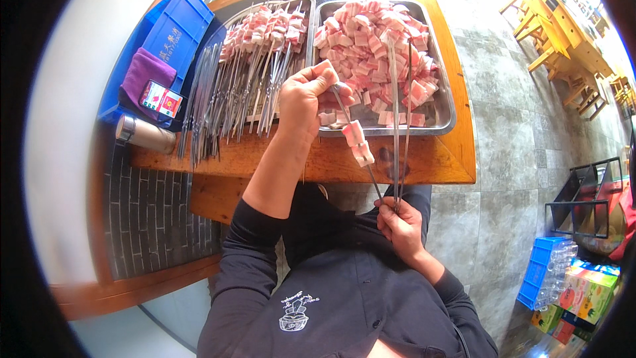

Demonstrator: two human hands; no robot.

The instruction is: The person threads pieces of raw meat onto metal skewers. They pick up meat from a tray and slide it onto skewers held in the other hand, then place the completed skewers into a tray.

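My left hand (304, 97) pinches a piece of pork belly (324, 67) at the upper end of a metal skewer (373, 177). Two or so pieces of pork (357, 143) are threaded midway down that skewer. Its lower end sits in my right hand (401, 223), in front of the table edge. The same hand also grips several bare metal skewers (396, 109) that stick up over the meat. Beyond my hands, a steel tray (449, 122) holds a heap of cut pork belly (370, 40).
Left of the tray, loaded skewers (263, 32) lie beside bare skewers (198, 104), their ends overhanging the wooden table (343, 161). A blue crate (181, 25), purple cloth (144, 72), phone (162, 99) and flask (146, 134) are farther left. Blue crate (541, 271) and cartons (589, 291) stand right.
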